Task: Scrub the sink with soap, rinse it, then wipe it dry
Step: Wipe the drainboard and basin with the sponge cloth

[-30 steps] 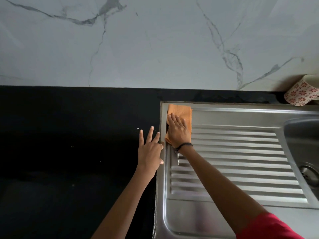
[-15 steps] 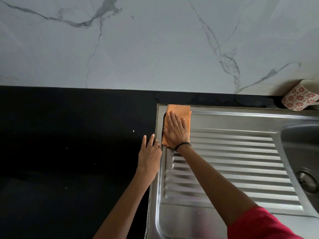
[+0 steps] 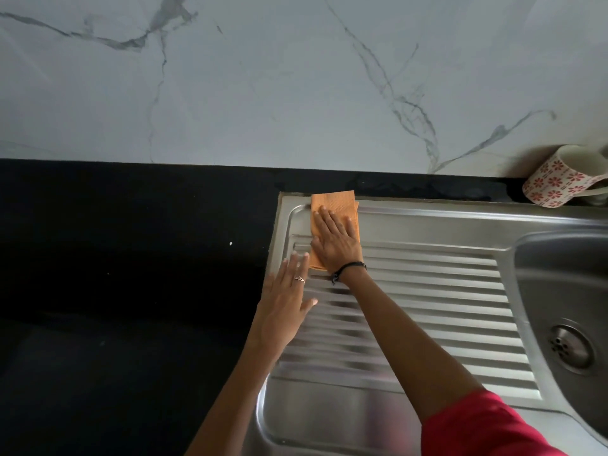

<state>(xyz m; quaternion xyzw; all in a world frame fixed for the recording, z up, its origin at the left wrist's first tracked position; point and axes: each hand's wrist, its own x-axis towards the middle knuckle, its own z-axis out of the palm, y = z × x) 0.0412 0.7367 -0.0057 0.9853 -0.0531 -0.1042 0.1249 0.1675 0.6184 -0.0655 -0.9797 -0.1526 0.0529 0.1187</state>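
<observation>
**Cloth pressed flat at the sink's far left corner**

Head view: the sink (image 3: 427,225) runs off the right edge, cutting its bowl and drain (image 3: 571,347) short; a flowered cup (image 3: 556,182) is cropped too. The right hand (image 3: 335,238), fingers straight, presses a folded orange cloth (image 3: 334,202) onto the ribbed steel. The left hand (image 3: 286,301), blurred, lies flat and holds nothing, over the sink's left edge beside the black desk (image 3: 131,258).

A: Can you read any words, brand marks or numbers here?

B: None. The white ceramic mug with red flower prints (image 3: 559,184) carries only a pattern, no lettering.

A: And left of that mug, on the folded orange cloth (image 3: 332,205) or the stainless steel sink (image 3: 444,225)?

B: No label, stamp or number can be read on either.
</observation>
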